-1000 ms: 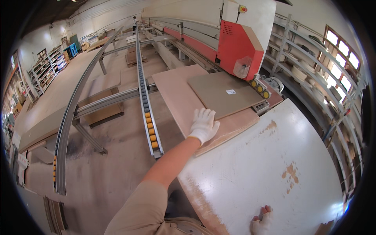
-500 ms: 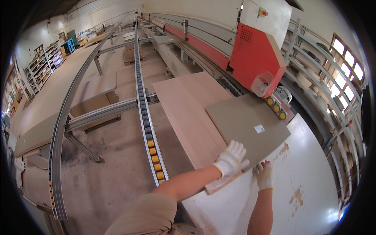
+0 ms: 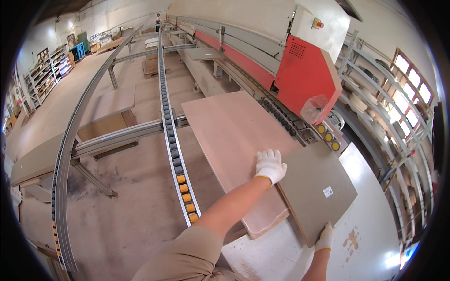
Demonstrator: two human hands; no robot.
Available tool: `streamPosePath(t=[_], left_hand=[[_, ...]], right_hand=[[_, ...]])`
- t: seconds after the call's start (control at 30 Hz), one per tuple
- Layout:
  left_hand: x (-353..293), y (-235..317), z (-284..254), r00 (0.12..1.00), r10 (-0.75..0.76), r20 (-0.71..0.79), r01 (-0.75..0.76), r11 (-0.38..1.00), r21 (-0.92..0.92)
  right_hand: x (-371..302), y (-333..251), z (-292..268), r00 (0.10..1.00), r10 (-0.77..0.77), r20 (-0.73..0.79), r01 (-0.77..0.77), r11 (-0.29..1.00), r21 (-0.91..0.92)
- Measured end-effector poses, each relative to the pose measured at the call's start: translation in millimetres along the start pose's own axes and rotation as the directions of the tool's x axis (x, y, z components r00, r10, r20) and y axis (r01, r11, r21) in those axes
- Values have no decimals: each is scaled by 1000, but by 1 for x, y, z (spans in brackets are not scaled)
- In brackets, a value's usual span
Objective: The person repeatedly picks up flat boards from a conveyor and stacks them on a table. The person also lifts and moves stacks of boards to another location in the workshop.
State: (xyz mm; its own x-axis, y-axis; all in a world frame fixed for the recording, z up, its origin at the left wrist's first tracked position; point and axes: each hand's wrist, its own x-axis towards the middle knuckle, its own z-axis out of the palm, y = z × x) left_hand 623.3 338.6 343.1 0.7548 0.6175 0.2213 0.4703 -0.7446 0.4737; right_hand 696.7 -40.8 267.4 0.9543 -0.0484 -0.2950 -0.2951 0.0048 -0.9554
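Note:
A grey-brown board [image 3: 313, 175] with a small white label lies partly over a longer pinkish panel [image 3: 239, 126], its near end reaching over the white table [image 3: 276, 256]. My left hand [image 3: 271, 166], in a white knit glove, is spread flat at the board's left edge, its fingers pointing away from me. At the near right corner of the same board, my right hand [image 3: 324, 238], gloved too, has its fingers closed on the edge. The thumb of my right hand is hard to make out.
A red machine housing [image 3: 307, 77] stands beyond the boards, with yellow round rollers [image 3: 329, 136] below it. To the left runs a roller rail [image 3: 168, 117] on a metal frame [image 3: 119, 136]. Metal racks [image 3: 375, 100] line the right side. A person [image 3: 158, 21] stands far back.
The grey-brown board has slid toward me and slightly right, over more of the white table. My left hand has moved forward; my right hand has come nearer and now holds the board's corner.

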Motion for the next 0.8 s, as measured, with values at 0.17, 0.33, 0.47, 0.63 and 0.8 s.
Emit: streamPosePath(t=[0.17,0.33,0.47,0.63,0.8], left_hand=[[-7,20,-10,868,109,485,-28,985,-171],[-63,56,-11,787,233,571,-77,956,-284],[-135,72,-10,725,270,634,-30,931,-363],[-222,109,-8,616,294,730,-13,932,-363],[-270,153,-17,525,402,750,-194,915,-354]], right_hand=[[-30,2,-66,996,-15,-91,16,1000,8],[-89,-1,-132,997,17,-81,-21,998,-57],[-157,-13,-191,988,60,-140,-102,943,-318],[-214,-21,-264,980,12,-200,-111,865,-489],[-234,-35,-326,980,28,-199,-144,790,-597]])
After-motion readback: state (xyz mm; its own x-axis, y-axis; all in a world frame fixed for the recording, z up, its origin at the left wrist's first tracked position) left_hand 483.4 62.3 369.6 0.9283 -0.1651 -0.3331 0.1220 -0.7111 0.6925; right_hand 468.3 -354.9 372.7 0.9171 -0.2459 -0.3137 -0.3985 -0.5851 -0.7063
